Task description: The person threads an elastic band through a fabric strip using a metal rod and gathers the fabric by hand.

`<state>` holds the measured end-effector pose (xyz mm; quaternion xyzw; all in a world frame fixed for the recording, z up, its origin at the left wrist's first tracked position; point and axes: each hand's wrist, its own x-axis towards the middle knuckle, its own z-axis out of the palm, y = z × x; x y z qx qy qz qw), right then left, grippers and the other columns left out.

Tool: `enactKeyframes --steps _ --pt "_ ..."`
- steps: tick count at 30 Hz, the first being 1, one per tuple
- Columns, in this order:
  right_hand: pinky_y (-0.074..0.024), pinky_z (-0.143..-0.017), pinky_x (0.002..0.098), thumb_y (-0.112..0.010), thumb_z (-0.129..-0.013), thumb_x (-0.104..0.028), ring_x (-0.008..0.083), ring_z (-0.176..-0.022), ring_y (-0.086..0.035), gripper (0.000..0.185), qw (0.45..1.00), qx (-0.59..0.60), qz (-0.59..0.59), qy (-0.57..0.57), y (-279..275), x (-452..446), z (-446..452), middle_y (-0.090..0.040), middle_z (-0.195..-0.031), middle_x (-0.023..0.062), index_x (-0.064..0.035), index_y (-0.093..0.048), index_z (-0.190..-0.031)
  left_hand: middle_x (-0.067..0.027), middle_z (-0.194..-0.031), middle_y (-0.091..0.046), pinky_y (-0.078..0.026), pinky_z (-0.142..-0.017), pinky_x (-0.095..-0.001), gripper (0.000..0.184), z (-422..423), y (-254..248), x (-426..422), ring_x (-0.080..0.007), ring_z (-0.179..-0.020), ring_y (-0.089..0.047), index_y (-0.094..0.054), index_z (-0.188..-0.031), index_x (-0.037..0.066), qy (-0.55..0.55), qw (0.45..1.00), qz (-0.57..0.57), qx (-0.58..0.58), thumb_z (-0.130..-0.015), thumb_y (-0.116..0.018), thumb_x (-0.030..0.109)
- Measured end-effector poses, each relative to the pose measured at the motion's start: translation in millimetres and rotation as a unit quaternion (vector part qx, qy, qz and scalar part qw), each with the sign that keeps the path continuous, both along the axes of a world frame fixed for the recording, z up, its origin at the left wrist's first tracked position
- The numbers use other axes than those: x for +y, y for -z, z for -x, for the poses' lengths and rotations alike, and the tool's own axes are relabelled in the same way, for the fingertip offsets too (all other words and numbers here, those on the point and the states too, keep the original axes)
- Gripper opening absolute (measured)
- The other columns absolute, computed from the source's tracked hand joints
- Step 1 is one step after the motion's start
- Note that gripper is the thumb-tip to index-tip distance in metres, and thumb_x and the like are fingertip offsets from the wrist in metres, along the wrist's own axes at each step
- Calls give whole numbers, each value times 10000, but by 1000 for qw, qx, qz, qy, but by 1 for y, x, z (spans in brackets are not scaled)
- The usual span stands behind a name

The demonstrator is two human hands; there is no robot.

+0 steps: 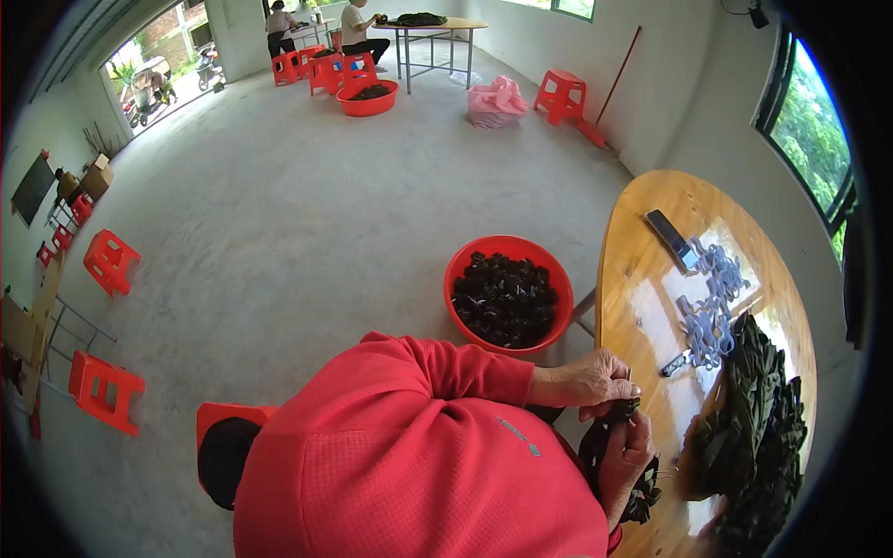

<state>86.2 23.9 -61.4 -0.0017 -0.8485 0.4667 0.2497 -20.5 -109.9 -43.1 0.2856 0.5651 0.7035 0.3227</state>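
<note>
At the near edge of the wooden table (pixel 642 200), my left hand (pixel 595 379) pinches a small piece of dark fabric (pixel 621 409). My right hand (pixel 629 454) grips the same piece from below, close to my left fingers. More dark gathered fabric (pixel 642 498) hangs beside my right wrist. Dark green fabric (pixel 749 423) lies heaped on the table beyond my hands. Near it are grey-blue bands (pixel 709 325), a small tool with a dark end (pixel 676 364) and a phone (pixel 670 237).
A red basin (pixel 458 270) of dark pieces stands on the floor beside the table. Red stools (pixel 110 391) stand at the left. Farther off are a pink bag (pixel 498 102), another red basin (pixel 367 105), a broom (pixel 592 133) and two people at tables (pixel 437 28).
</note>
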Motion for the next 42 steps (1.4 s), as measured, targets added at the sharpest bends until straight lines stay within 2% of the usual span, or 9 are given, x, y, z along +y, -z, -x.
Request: enactKeyframes --steps 3,10,28,31,34,37,39,40,42 --pt "-413 -518 274 -498 -794 29 128 -526 -526 167 1000 -3 -7 23 11 7 2 -576 -608 99 0 -542 -953 -79 -482 -527 -373 -298 -242 285 4 0 4 -124 -332 -487 -530 -666 -7 7 1000 7 4 -881 -524 180" --pt "-435 -560 274 -482 -821 -3 139 -600 -542 147 995 -20 74 56 9 8 -2 -590 -707 102 9 -545 -953 -49 -478 -506 -341 -302 -228 270 5 -4 14 -94 -330 -455 -514 -693 5 31 999 -12 14 -896 -510 182" --pt "-445 -605 293 -487 -820 -10 152 -652 -563 151 996 46 41 59 7 6 -12 -587 -729 89 -18 -565 -950 -51 -484 -511 -342 -307 -232 266 -11 -10 13 -100 -334 -462 -520 -686 6 1 999 -3 52 -892 -520 174" --pt "-442 -582 266 -483 -827 -3 119 -612 -543 161 987 25 155 21 11 9 -11 -586 -706 75 -14 -558 -969 -40 -482 -502 -347 -321 -230 259 -12 -13 13 -91 -348 -463 -525 -689 14 -4 998 -10 67 -889 -524 178" --pt "-430 -523 249 -494 -829 0 98 -562 -535 163 998 38 -32 28 -14 3 -16 -586 -671 67 -7 -548 -983 -21 -507 -506 -371 -370 -224 247 -14 -23 10 -72 -402 -473 -555 -696 22 5 998 27 59 -884 -526 180" --pt "-448 -508 291 -538 -813 -9 170 -571 -579 226 999 39 10 -12 -10 8 -21 -596 -714 133 -21 -535 -1038 -22 -509 -514 -347 -376 -221 235 -17 -27 10 -70 -408 -457 -592 -721 -6 -5 995 41 90 -875 -536 162" --pt "-467 -521 335 -568 -798 -47 297 -612 -609 224 999 32 31 -2 -6 9 -30 -590 -753 186 -27 -535 -1018 -15 -518 -522 -348 -375 -208 216 -20 -27 15 -59 -414 -457 -596 -736 -16 15 994 41 96 -888 -513 113" --pt "-465 -518 359 -578 -788 -68 341 -636 -602 244 994 104 32 5 8 10 -30 -588 -749 194 -30 -527 -1023 -20 -548 -539 -344 -375 -199 213 -20 -23 17 -54 -421 -460 -592 -738 -21 28 993 28 110 -891 -510 103" --pt "-455 -518 382 -569 -783 -70 358 -627 -586 228 995 87 21 48 7 13 -40 -578 -701 182 -35 -514 -1001 -26 -589 -555 -326 -383 -187 209 -22 -16 28 -50 -423 -453 -583 -755 -22 76 994 -11 78 -895 -518 119"
